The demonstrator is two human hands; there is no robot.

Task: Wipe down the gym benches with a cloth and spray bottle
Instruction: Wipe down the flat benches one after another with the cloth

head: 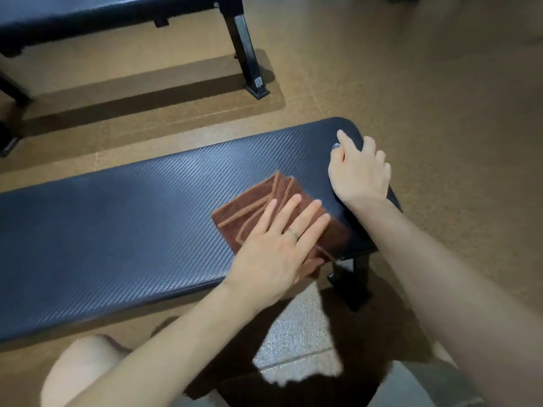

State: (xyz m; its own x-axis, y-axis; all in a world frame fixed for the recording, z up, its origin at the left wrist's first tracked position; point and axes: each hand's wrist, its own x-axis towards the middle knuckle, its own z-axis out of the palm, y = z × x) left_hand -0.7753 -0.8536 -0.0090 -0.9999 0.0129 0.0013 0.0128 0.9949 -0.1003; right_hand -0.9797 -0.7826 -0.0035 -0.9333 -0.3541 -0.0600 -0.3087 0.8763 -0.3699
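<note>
A dark blue padded gym bench (123, 218) runs across the middle of the view. A folded brown cloth (249, 207) lies on its right part. My left hand (276, 248) presses flat on the cloth with fingers spread; a ring is on one finger. My right hand (360, 171) rests on the bench's right end, fingers curled over its edge. No spray bottle is in view.
A second dark bench (97, 13) with black metal legs (245, 51) stands at the top left on a tan mat. Brown floor (426, 83) stretches to the right. The near bench's black leg (357, 277) stands below its right end. My knees show at the bottom.
</note>
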